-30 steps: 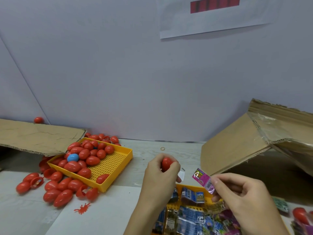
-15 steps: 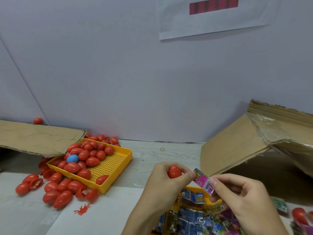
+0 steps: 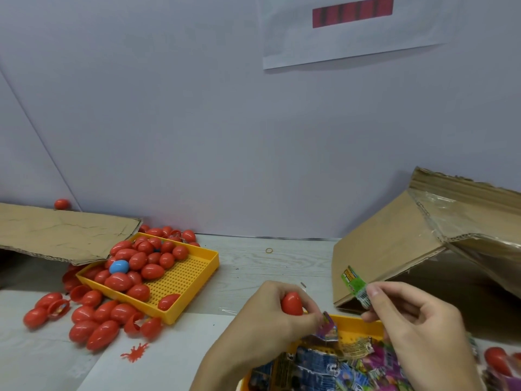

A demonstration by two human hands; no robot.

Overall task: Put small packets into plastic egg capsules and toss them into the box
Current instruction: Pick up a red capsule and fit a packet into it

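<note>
left hand [image 3: 270,314]: fingers curled round red plastic egg capsule [image 3: 291,303], above yellow tray of packets [image 3: 352,324] | right hand [image 3: 417,325]: fingers pinch small green packet [image 3: 353,282] | brown cardboard box [image 3: 423,249]: right, on surface

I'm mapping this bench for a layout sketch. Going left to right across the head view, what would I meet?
Cardboard flap → yellow tray of red capsules → left hand holding a red capsule → right hand pinching a green packet → cardboard box.
</note>
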